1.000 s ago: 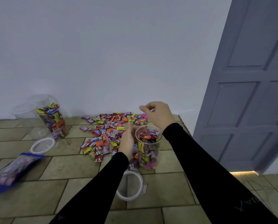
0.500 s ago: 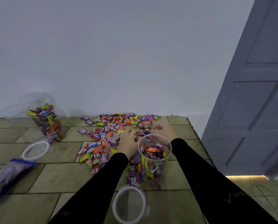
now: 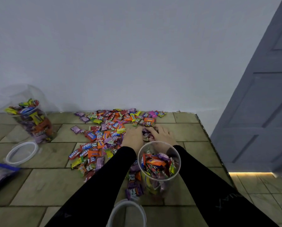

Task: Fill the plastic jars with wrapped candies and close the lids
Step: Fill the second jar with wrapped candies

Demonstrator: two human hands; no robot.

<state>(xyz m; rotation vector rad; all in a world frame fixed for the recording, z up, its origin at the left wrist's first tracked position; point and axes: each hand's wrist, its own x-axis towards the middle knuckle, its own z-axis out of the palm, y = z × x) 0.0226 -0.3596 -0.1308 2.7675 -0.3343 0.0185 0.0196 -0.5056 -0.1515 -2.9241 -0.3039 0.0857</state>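
Jars first: we have the near jar (image 3: pixel 159 163) standing upright and open, about two-thirds full by our reckoning, with its lid (image 3: pixel 126 213) lying off just in front of it. Well to the left of the near jar, by the wall, the far jar (image 3: pixel 32 122) leans, packed to the mouth, and its lid (image 3: pixel 21 152) lies loose beside it, so neither jar is closed yet. Just behind the near jar our left hand (image 3: pixel 133 136) and right hand (image 3: pixel 162 134) lie palm-down on the candy pile (image 3: pixel 110 133), gathering sweets between them; whether either grip has closed on any we cannot tell. Much of the pile is still on the floor (image 3: pixel 51 182). On the wrappers we read "Relaxa" and "Fruit Plus". A blue packet (image 3: pixel 1 174) lies far left of the near jar, its print blurred.
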